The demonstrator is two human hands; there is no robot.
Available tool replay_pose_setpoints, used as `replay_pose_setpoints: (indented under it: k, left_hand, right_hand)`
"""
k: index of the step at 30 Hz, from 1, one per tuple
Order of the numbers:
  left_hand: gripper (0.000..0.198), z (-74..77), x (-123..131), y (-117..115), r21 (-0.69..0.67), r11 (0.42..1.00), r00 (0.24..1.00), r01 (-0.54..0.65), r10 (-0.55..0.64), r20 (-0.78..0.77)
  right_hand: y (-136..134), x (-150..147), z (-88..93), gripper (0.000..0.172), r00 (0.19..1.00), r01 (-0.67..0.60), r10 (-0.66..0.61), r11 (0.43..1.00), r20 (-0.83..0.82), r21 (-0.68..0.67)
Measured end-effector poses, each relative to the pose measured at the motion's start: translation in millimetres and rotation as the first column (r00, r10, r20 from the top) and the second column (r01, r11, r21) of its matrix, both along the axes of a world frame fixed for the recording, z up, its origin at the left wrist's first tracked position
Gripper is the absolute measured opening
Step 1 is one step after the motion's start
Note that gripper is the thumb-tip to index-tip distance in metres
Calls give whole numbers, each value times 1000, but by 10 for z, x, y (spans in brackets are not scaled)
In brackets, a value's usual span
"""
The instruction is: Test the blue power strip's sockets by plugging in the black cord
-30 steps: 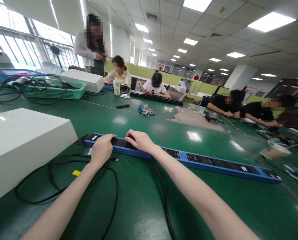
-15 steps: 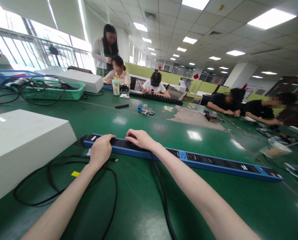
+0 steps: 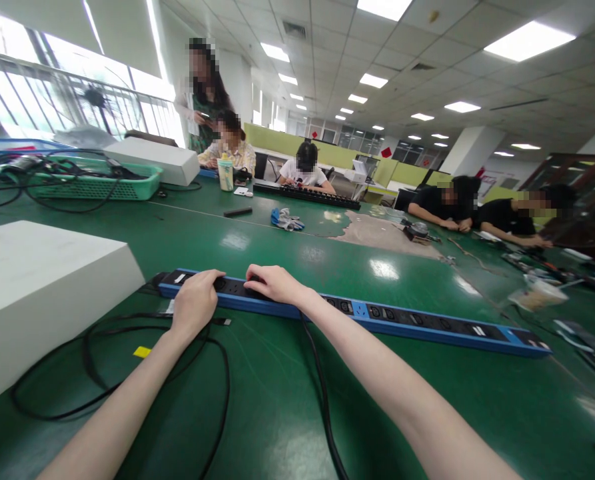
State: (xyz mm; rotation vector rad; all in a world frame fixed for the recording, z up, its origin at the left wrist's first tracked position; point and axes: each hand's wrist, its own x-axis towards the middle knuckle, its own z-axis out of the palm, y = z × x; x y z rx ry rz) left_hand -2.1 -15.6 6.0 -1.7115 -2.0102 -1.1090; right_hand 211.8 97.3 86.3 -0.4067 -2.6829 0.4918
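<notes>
"Anything changed just now?"

"Hardly: view shifted slightly, left hand (image 3: 194, 303) and right hand (image 3: 277, 285) both staying on the blue-and-black power strip (image 3: 417, 327). By the look of it, same close work underway."

"Left to right, then?"

"Nearest left, a white box (image 3: 42, 300), cut off by the frame. Beside it on the green bench (image 3: 272, 413), a looped black cable (image 3: 226, 383). Next, left grip clamped over the strip's left part, most fingers out of sight."

"And the right grip?"

"Bent over something dark on the strip, a little farther along. Pinched on it or merely touching: cannot tell. Below the wrist, a thicker cable (image 3: 324, 393), upper end hidden. Farther right, open sockets (image 3: 375, 312), then blurred clutter (image 3: 584, 350)."
</notes>
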Motion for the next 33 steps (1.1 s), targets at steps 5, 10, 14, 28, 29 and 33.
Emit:
replay_pose_setpoints:
  k: [5,10,14,28,29,33]
  left_hand:
    - [42,-9,-13,5,-6,1000,1000,2,-2,-9]
    - [41,-7,-18,9,-13,1000,1000,-1,1,-12]
    - [42,-8,-19,8,-15,1000,1000,4,-4,-20]
    - [41,-26,-29,17,-3,1000,1000,4,-4,-16]
    - [41,-27,-32,19,-5,1000,1000,6,-6,-17]
    - [41,-26,-38,23,-10,1000,1000,6,-6,-20]
  right_hand:
    - [21,-8,-52,20,1000,-5,4,999,-15,-54]
    - [-1,20,-54,23,999,8,-10,998,-31,-63]
    - [15,32,-29,24,1000,-29,30,997,4,-70]
    - [-8,31,-36,27,1000,25,-25,999,11,-40]
    - [-11,30,-35,28,999,27,-26,999,18,-36]
    - [11,28,28,30,997,25,-27,999,73,26]
